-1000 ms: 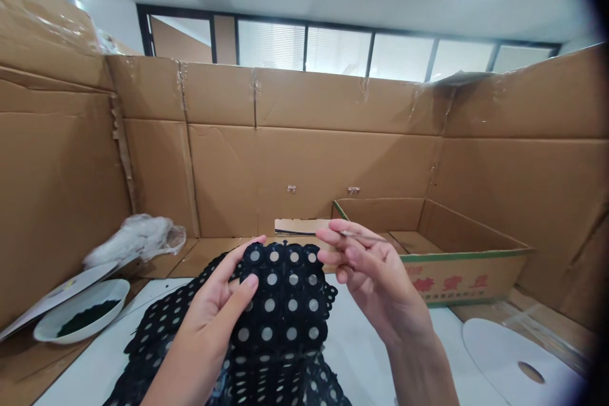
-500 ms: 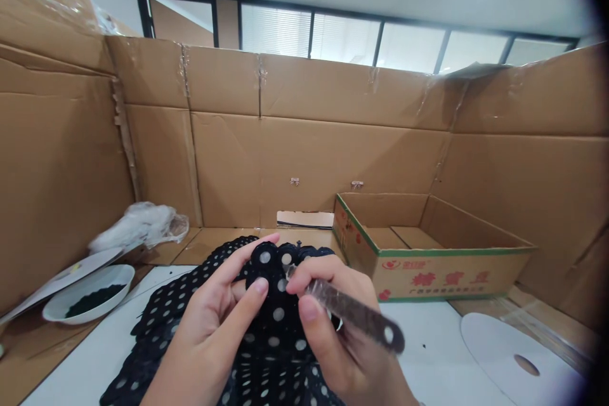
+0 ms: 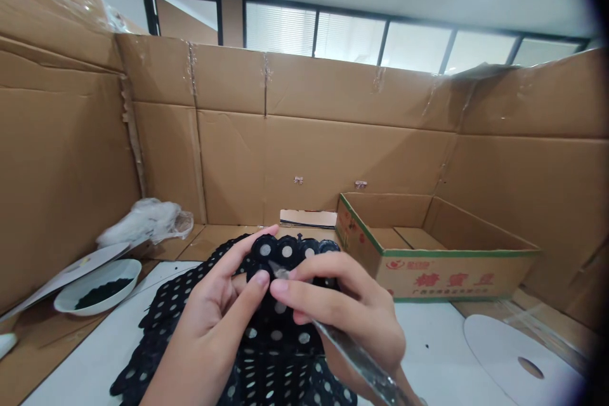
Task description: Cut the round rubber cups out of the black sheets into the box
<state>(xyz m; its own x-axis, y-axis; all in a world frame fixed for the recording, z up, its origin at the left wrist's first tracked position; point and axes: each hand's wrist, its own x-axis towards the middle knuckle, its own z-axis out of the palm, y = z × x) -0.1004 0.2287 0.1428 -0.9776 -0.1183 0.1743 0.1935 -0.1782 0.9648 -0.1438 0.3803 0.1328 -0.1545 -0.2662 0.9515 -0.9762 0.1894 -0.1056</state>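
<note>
Holding black perforated fabric (image 3: 297, 323) in left hand (image 3: 209, 311), metal tool (image 3: 356, 355) in right hand (image 3: 342, 304)

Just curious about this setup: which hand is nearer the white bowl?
The left. The left hand is to the right of the white bowl; the right hand sits farther right still.

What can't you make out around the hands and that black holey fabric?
In the head view:
Slim metal tool in the right hand: middle hidden by fingers, far end cut off by the bottom edge, blurred.
Black perforated fabric: centre covered by the right hand and left hand; lower part cut off by the bottom edge.
White bowl: dark contents too small to identify.
</note>
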